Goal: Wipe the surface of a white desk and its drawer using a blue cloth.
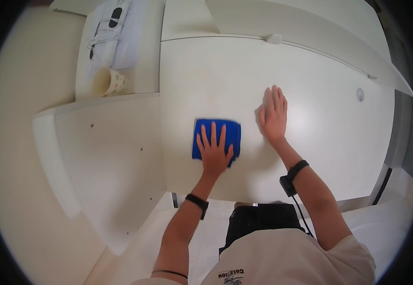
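Observation:
A folded blue cloth (235, 133) lies flat on the white desk top (320, 133), left of its middle. My left hand (213, 151) presses on it from above with the fingers spread, the palm covering its lower part. To the right, my right hand (275, 116) rests flat on the bare desk surface, fingers stretched out and close together, thumb a little apart. It holds nothing and is apart from the cloth.
A white side cabinet panel (106, 156) stands along the desk's left edge. On the shelf behind it are a paper cup (109, 81) and a white power strip (107, 40) with its cord wound round. A raised white panel (306, 38) borders the back; a round cable hole (360, 95) sits far right.

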The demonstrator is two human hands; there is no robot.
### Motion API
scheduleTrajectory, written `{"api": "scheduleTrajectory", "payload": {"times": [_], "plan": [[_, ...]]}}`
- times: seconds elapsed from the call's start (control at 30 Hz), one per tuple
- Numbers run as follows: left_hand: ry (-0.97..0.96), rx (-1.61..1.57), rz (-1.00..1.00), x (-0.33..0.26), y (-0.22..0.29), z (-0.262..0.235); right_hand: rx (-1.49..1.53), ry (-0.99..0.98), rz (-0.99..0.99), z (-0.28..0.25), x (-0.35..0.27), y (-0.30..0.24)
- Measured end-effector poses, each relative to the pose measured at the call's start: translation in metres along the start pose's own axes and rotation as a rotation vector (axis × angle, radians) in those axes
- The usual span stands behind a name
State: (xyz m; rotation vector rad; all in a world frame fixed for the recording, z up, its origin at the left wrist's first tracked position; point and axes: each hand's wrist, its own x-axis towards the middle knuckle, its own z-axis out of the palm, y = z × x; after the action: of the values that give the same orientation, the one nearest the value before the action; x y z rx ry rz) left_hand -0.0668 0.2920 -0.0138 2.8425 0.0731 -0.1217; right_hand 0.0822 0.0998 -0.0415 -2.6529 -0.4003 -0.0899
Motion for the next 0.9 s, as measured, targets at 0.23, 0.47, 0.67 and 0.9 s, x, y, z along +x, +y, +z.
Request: {"api": "scheduleTrajectory", "payload": {"times": [0.23,0.47,0.67,0.9], "plan": [[-0.028,0.057,-0.138,-0.125,-0.036,-0.003,-0.001,0.031,-0.006,0.002,-0.003,0.002],[0.09,0.146,-0.109,-0.046,-0.088,-0.019,-0.014,0.041,0.0,0.003,-0.002,0.0],[0.167,0.232,-0.034,0.092,-0.125,-0.025,-0.034,0.012,0.013,0.003,0.001,-0.004],[0.166,0.268,-0.026,0.225,-0.13,-0.029,-0.006,-0.019,0.041,0.001,0.006,-0.007]]}}
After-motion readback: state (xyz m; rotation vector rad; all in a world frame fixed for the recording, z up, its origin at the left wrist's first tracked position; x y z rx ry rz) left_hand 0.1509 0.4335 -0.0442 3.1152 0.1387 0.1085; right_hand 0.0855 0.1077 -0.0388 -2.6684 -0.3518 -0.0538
